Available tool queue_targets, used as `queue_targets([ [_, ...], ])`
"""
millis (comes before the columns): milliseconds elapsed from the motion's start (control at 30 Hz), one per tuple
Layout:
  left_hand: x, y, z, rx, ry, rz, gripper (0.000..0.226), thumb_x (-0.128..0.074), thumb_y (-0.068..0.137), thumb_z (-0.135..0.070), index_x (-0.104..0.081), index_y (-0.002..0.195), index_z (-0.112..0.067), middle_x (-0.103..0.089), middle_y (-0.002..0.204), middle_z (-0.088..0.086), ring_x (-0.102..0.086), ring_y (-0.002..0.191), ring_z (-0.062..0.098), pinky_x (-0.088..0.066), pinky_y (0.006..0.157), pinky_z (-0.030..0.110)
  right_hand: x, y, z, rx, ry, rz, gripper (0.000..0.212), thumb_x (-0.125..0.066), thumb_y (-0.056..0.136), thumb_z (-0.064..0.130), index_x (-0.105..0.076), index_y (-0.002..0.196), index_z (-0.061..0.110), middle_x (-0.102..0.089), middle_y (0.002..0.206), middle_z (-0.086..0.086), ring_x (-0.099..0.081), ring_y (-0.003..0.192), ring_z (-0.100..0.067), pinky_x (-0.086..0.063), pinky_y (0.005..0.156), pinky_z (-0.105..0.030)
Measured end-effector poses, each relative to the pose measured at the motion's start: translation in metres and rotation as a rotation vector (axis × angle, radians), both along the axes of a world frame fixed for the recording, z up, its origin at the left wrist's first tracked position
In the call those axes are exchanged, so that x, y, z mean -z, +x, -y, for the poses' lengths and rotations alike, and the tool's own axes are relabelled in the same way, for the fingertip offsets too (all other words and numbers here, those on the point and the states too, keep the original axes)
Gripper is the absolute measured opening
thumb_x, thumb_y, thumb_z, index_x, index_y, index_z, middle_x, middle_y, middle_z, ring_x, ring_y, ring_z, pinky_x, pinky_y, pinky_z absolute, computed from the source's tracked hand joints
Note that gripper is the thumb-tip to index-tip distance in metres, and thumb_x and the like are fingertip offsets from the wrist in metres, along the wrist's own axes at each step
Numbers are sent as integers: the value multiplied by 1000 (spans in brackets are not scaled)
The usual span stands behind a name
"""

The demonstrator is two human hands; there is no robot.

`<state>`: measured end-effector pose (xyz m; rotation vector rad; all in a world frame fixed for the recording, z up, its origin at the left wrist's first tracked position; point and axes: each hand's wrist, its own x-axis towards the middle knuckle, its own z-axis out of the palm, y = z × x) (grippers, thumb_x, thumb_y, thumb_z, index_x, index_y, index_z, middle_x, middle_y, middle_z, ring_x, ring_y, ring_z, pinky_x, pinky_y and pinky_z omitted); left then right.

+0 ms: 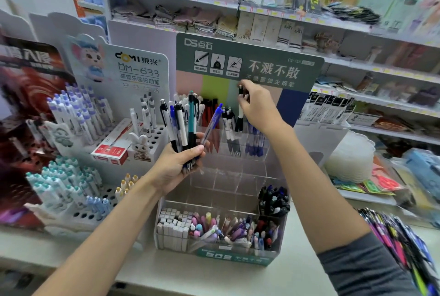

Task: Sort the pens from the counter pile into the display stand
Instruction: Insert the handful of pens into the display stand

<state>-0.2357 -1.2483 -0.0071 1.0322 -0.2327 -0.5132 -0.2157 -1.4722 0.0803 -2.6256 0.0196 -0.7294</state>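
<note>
smooth plastic, light and stiff, so the black-and-white pen [240, 110] should handle best pinched near its top; right hand [258, 105] fingers are closed on it over the display stand [238, 165] top tier, left hand [177, 165] wraps a mixed blue, teal, black bundle of pens [184, 122]

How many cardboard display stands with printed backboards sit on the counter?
3: dark red stand far left, white cartoon-mouse stand beside it, grey-green-headed clear acrylic stand centre. More may lie outside the frame.
</note>
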Motion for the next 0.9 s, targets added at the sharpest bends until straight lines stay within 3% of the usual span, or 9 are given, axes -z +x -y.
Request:
queue_targets([
  [67,-1,1,-1,-6,-9,6,24,-59,90,3,-67,108,-12,-71,93,5,-65,72,10,-54,62,24,8,2,-4,36,-66,-90,30,-54,97,9,-58,126,5,-58,118,-18,-56,106,-34,-46,94,-44],
  [200,-1,1,0,-12,-8,0,24,-59,91,3,-65,109,-11,-72,90,3,-65,72,10,-55,62,24,16,2,-19,62,-206,-122,29,-49,101,13,-57,126,1,-52,123,-19,-57,106,-36,-45,91,-41],
  [333,-1,1,2,-5,-51,-39,27,-61,86,1,-64,111,-9,-72,91,7,-64,71,11,-55,60,24,31,-1,-26,87,-387,-178,46,-41,87,-12,-50,130,1,-55,120,-20,-56,107,-38,-51,88,-44],
  [500,-5,1,4,44,-57,-40,36,-66,77,-7,-64,113,-8,-73,96,12,-64,72,12,-53,60,22,29,-7,-24,83,-488,-84,58,-44,91,3,-35,148,11,-59,121,-16,-47,113,-37,-39,93,-44],
  [533,-6,2,5,41,-52,-38,35,-66,77,-8,-64,111,-9,-73,94,10,-64,70,12,-53,59,21,26,-9,-23,67,-432,17,56,-43,93,6,-37,148,12,-60,116,-15,-47,111,-36,-38,92,-44],
  [600,-7,3,8,31,-53,-19,32,-67,77,-10,-63,109,-11,-72,89,8,-63,67,12,-52,57,22,15,-19,-27,-42,-24,136,46,-42,99,18,-43,145,15,-61,108,-7,-52,104,-25,-42,90,-38],
  [667,-9,5,12,36,-62,4,27,-65,83,-8,-61,109,-11,-69,84,6,-60,63,11,-50,55,20,5,-31,-39,-178,394,20,41,-47,101,31,-45,141,21,-63,104,1,-60,93,-15,-49,84,-29],
  [800,-12,4,23,58,77,94,16,-61,93,-12,-63,109,-8,-69,78,4,-59,62,10,-48,54,20,4,-37,-48,-240,443,35,27,-66,92,13,-58,118,19,-63,90,-1,-61,80,-12,-56,73,-25],
  [900,-11,3,27,83,126,139,16,-62,93,-16,-64,105,-5,-70,79,5,-60,62,11,-50,53,22,3,-38,-44,-289,548,-39,23,-65,92,11,-55,111,18,-65,98,-7,-64,87,-17,-56,80,-26],
])
